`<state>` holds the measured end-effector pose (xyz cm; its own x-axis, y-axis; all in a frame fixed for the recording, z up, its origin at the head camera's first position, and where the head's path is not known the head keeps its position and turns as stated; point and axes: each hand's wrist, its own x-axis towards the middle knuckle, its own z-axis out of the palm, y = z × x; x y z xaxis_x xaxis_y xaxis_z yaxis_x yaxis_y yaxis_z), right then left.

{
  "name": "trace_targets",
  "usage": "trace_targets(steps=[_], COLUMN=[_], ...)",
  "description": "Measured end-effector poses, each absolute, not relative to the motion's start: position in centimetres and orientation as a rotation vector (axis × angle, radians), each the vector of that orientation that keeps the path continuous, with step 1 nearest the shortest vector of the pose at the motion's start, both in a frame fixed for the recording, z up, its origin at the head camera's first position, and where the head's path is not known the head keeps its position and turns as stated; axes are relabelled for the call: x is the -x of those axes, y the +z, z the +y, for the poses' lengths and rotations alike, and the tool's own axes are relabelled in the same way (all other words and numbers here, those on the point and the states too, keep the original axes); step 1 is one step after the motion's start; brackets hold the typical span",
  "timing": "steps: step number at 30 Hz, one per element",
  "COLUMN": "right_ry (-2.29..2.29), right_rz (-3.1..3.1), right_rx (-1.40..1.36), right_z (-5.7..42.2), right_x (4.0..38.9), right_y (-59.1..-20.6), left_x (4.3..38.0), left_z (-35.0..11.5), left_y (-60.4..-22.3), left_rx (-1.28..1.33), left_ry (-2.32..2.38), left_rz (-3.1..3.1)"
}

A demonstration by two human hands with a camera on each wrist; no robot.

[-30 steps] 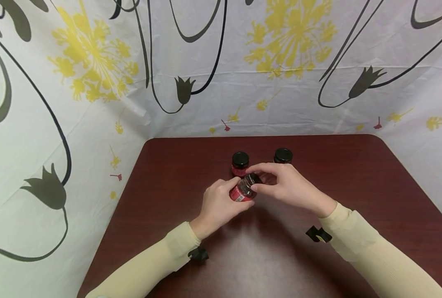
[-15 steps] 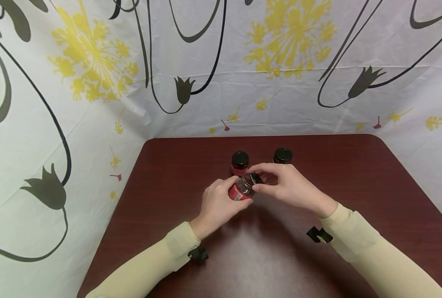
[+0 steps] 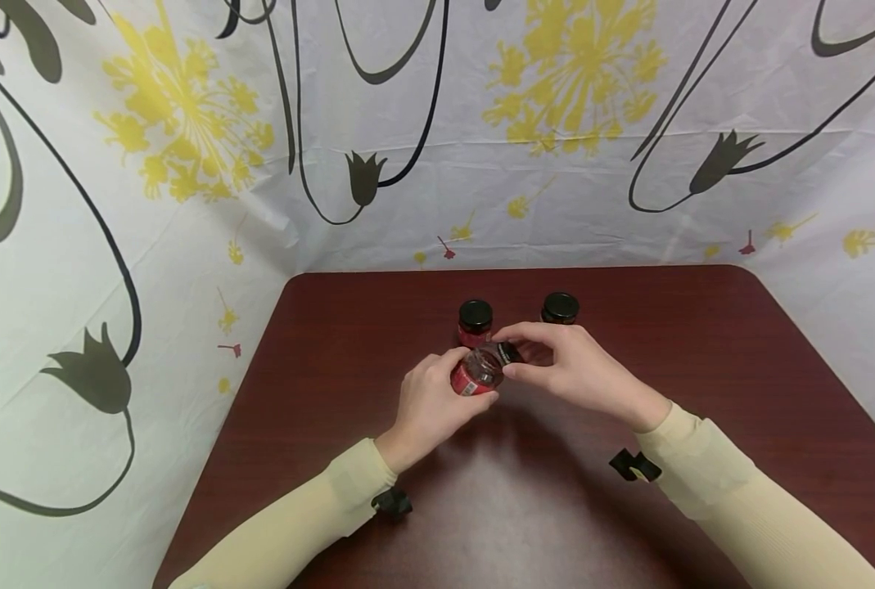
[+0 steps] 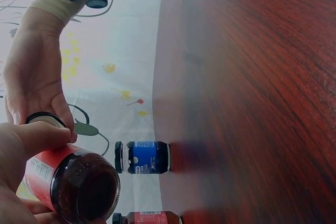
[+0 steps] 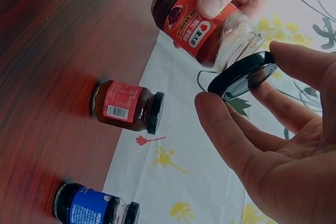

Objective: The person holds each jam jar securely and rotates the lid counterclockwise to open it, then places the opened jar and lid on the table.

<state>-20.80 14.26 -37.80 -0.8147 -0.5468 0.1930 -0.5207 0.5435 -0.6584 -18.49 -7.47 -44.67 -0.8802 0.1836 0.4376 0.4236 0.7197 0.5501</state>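
Observation:
My left hand (image 3: 431, 402) grips a small glass jar (image 5: 193, 24) with a red label, tilted with its mouth toward my right hand (image 3: 584, 370). Dark contents fill the lower part of the jar. Between thumb and fingertips, the right hand pinches a black lid (image 5: 242, 75), seen in the right wrist view just off the jar's mouth with a narrow gap. Behind the hands stands another red-labelled jar (image 3: 475, 321), its black lid on. To its right, a blue-labelled jar (image 4: 144, 157) also wears a black lid; the right hand partly hides it in the head view.
Both standing jars rest on the dark red-brown wooden table (image 3: 363, 327), close beyond the hands. White cloth (image 3: 422, 106) printed with flowers hangs behind the table and at its sides. A black wrist camera (image 3: 393, 502) is strapped to each sleeve.
The lid has moved a little to the right, away from the jar's mouth, with the right hand. The left hand has shifted the jar slightly left; the standing jars stay put.

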Motion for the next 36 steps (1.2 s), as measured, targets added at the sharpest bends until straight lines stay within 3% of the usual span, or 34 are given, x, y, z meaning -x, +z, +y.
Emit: trace_targets(steps=[36], right_ry=[-1.058], right_rz=[2.794], right_rx=[0.887], right_z=[15.9], right_x=[21.1], right_y=[-39.0], left_x=[18.6], left_z=[-8.0], left_y=[-45.3], left_rx=[0.422], left_ry=[-0.965], left_rz=[-2.558])
